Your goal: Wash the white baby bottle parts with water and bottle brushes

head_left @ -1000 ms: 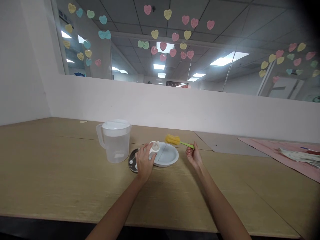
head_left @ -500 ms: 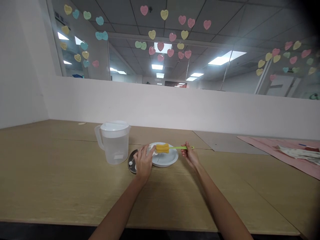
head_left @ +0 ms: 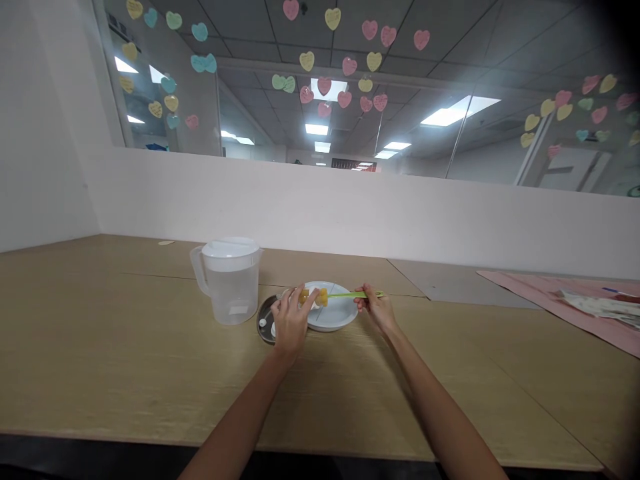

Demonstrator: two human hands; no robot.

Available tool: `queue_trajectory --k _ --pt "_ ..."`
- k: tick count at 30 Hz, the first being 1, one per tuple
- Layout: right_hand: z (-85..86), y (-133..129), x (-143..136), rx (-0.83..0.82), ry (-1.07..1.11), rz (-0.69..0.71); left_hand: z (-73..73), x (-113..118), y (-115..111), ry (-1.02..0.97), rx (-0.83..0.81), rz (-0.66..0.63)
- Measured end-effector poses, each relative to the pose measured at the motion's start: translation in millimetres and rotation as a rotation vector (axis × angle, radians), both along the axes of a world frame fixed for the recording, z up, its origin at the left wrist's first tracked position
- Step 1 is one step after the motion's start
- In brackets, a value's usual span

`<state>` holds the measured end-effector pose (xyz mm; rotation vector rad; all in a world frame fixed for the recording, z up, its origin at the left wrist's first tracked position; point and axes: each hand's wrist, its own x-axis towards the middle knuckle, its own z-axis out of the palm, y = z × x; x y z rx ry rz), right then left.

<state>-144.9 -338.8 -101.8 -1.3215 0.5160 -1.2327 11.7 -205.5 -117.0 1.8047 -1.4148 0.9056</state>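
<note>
My left hand (head_left: 291,320) is closed around a small clear container (head_left: 313,297), mostly hidden by the fingers and lying on its side. My right hand (head_left: 376,309) pinches the thin green handle of a sponge brush (head_left: 345,295). The brush's yellow sponge head (head_left: 324,297) points left, partly inside the container's mouth. Below both hands sits a white bowl (head_left: 333,325) on the table. Partly behind my left wrist is a round dark metal tray (head_left: 263,333) with small white pieces on it.
A translucent lidded pitcher (head_left: 233,290) with liquid stands left of the tray. On the right, a pink sheet (head_left: 530,293) carries a crumpled pale packet (head_left: 595,305) and a pen. The wooden table (head_left: 150,373) meets a white wall below a window with heart-shaped notes.
The brush's yellow head has moved left, into the container held by my left hand. My right hand has shifted slightly left with the handle.
</note>
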Motion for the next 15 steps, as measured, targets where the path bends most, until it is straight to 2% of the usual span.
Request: queue_trajectory --k 6,11,15 --pt "1.9 12 8 -0.049 0.121 0.093 -0.6 0 0 -0.023 -0.01 -0.024" --pt "2.2 14 11 0.059 0.001 -0.032 0.0 0 0 -0.003 -0.009 -0.009" --pt "0.9 15 17 0.09 0.039 0.082 0.8 3 1 -0.009 -0.007 -0.014"
